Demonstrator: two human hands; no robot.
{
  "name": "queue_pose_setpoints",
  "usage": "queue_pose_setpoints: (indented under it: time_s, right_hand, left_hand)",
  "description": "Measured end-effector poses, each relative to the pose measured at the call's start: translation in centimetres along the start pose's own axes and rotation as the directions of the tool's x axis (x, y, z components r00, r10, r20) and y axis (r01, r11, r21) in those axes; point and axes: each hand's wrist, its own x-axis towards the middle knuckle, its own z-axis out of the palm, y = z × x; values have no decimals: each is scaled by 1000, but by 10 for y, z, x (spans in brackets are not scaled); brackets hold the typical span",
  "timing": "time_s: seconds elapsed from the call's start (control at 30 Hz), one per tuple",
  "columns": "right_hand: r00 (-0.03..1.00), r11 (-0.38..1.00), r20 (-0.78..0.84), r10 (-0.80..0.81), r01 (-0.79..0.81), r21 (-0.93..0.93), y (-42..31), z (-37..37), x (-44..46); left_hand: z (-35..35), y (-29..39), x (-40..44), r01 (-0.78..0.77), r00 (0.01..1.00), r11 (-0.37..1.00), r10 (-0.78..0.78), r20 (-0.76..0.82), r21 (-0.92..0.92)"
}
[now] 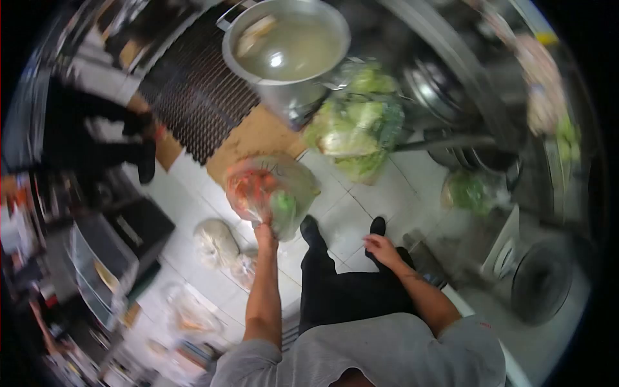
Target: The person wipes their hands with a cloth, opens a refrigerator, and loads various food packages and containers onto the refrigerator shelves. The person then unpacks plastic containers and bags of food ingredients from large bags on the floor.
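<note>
My left hand (pixel 265 233) grips the gathered top of a clear plastic bag (pixel 274 187), with red-orange and green items inside. My right hand (pixel 380 246) hangs beside my right thigh, its fingers loosely curled; whether it holds anything is too small to tell. Beyond the bag, a large bag of leafy green vegetables (pixel 358 126) rests near a big metal pot (pixel 287 80) of cloudy liquid with a pale piece in it. A white, filled bag (pixel 216 243) and a smaller bag (pixel 243 269) lie on the tiled floor, left of my left forearm.
A black slatted mat (pixel 203 84) and brown cardboard (pixel 251 138) cover part of the floor. Another person (pixel 77 129) in dark clothes stands at left. Black crate-like box (pixel 140 227) lower left; bagged greens (pixel 467 192) and metal cookware (pixel 438 87) at right.
</note>
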Motion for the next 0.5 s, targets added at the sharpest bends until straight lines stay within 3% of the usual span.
queue_pose_setpoints:
  time_s: [0.07, 0.17, 0.23, 0.3, 0.4, 0.43, 0.47, 0.5]
  right_hand:
    - [999, 999, 31, -31, 30, 32, -17, 15, -2]
    - [972, 972, -34, -231, 232, 47, -30, 25, -2]
    - [954, 950, -39, -299, 294, -102, -37, 23, -1]
    - [969, 968, -89, -232, 221, -115, -48, 21, -12]
    - [913, 919, -185, -364, 319, -234, -53, 9, -22]
    - [908, 940, -260, -328, 287, -183, -54, -1, -24]
    - [901, 958, -327, -285, 255, -132, -57, -10, -27]
    - [893, 972, -384, -236, 224, -77, -56, -20, -33]
  left_hand:
    - [50, 15, -15, -13, 997, 996, 20, 76, -86]
    - [85, 26, -45, 269, 942, 929, -198, 273, -255]
    - [118, 26, -106, 269, 936, 951, -221, 273, -154]
    - [133, 10, -145, 309, 926, 947, -277, 259, -91]
    - [159, -13, -176, 410, 875, 911, -381, 298, -39]
    - [170, -15, -200, 434, 847, 901, -409, 338, 2]
    - [199, -9, -255, 440, 878, 896, -443, 184, 59]
    - [207, -13, -282, 419, 875, 906, -421, 238, 62]
